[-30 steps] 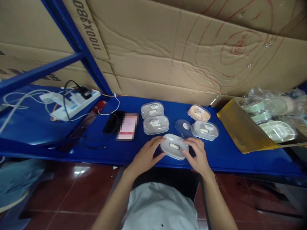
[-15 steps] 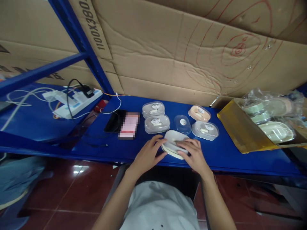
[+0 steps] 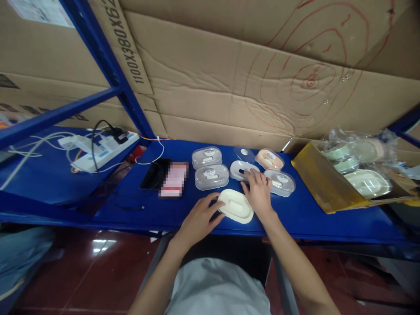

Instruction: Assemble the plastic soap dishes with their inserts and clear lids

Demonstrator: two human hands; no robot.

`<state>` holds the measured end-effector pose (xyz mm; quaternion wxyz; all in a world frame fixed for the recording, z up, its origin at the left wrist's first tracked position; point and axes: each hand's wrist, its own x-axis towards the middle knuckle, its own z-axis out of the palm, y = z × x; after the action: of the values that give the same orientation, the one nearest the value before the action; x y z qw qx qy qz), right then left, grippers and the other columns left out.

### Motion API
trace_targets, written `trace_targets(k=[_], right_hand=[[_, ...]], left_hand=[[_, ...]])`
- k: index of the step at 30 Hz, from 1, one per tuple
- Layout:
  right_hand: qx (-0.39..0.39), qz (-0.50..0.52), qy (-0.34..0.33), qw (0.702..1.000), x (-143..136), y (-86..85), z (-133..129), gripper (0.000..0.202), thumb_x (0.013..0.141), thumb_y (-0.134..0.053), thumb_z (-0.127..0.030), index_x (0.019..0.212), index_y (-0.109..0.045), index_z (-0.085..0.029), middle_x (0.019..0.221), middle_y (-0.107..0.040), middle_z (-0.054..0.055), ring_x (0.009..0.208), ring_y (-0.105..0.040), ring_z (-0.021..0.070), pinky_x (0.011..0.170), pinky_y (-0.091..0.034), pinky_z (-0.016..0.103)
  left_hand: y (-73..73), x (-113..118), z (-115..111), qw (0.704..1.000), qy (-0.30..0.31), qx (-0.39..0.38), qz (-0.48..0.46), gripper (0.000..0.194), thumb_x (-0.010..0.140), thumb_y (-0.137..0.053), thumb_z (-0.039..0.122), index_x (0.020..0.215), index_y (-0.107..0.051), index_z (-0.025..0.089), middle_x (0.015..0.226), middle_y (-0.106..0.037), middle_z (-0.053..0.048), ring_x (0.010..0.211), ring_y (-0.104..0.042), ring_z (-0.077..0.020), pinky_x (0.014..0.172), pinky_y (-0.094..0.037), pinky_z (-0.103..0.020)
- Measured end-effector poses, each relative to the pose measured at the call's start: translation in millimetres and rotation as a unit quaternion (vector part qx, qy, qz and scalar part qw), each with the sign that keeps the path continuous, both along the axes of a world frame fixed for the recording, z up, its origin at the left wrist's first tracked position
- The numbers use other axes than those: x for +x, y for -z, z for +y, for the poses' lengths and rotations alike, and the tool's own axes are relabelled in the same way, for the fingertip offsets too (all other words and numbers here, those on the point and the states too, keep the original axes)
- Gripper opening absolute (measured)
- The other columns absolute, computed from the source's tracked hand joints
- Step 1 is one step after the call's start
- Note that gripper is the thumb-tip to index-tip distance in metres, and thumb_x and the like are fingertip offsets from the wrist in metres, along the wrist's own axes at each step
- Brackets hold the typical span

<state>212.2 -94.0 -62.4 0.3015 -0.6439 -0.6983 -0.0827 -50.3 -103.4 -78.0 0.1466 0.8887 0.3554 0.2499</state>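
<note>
Step in hand, as judged: parting the grey oval tray from the cream oval base. Right hand: fingers bent over the tray's near right side, thumb at its edge. Left hand: half open, fingertips at the base's left end; firmness of hold could not be told. Next move seemed to call for a clean release, sparing the lidded grey case close right. Base lay near the tabletop's front edge; open room lay rightward.

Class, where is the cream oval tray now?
In the head view, the cream oval tray lies just right of centre near the front edge of the blue table, with the left hand at its left end.
</note>
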Motion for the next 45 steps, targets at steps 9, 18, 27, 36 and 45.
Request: trace_targets(k=[9,18,27,36,45], right_hand=[[-0.114,-0.025,-0.301,0.947,-18.3,-28.4,54.1,0.061,0.104,-0.068,-0.038,0.162,-0.049,-0.031,0.172,-0.045,0.010,0.160,-0.039,0.0334,0.128,-0.036,0.058],[-0.042,0.050,-0.243,0.968,1.4,-29.1,75.3,0.038,0.112,-0.050,-0.041,0.142,-0.069,-0.028,0.135,-0.077,0.007,0.123,-0.072,0.0264,0.109,-0.055,0.045],[0.029,0.080,-0.071,0.994,20.6,-39.5,76.9,0.040,0.113,-0.041,-0.039,0.128,-0.073,-0.022,0.121,-0.079,0.014,0.114,-0.071,0.0312,0.104,-0.051,0.049],[-0.113,-0.014,-0.282,0.953,-5.5,-40.0,57.9,0.037,0.112,-0.053,-0.046,0.141,-0.066,-0.027,0.135,-0.076,0.009,0.123,-0.070,0.0279,0.110,-0.043,0.050],[-0.005,-0.015,-0.235,0.972,1.3,-38.3,64.5,0.037,0.112,-0.052,-0.046,0.139,-0.068,-0.027,0.130,-0.079,0.007,0.116,-0.072,0.0264,0.107,-0.048,0.045]], left_hand=[[3.6,-1.3,-1.1,0.997,-0.034,0.047,-0.044,0.039,0.106,-0.062,0.031,0.144,-0.057,0.029,0.155,-0.055,-0.013,0.140,-0.059,-0.0321,0.115,-0.054,-0.052],[-20.4,0.9,49.1,0.989,-0.080,0.107,0.060,0.037,0.105,-0.065,0.034,0.140,-0.062,0.022,0.151,-0.058,-0.019,0.138,-0.056,-0.0396,0.113,-0.046,-0.060],[-45.9,20.4,123.4,0.993,0.086,0.053,0.060,0.023,0.107,-0.063,0.045,0.116,-0.074,0.027,0.118,-0.076,-0.004,0.117,-0.070,-0.0260,0.103,-0.052,-0.042],[-28.2,20.6,131.5,0.997,0.066,0.020,-0.020,0.026,0.111,-0.054,0.044,0.117,-0.070,0.025,0.121,-0.077,-0.006,0.120,-0.068,-0.0268,0.107,-0.047,-0.046],[-31.7,15.8,132.6,0.995,0.007,0.066,-0.073,0.047,0.110,-0.053,0.046,0.150,-0.054,0.022,0.161,-0.051,-0.017,0.152,-0.047,-0.0321,0.125,-0.036,-0.050]])
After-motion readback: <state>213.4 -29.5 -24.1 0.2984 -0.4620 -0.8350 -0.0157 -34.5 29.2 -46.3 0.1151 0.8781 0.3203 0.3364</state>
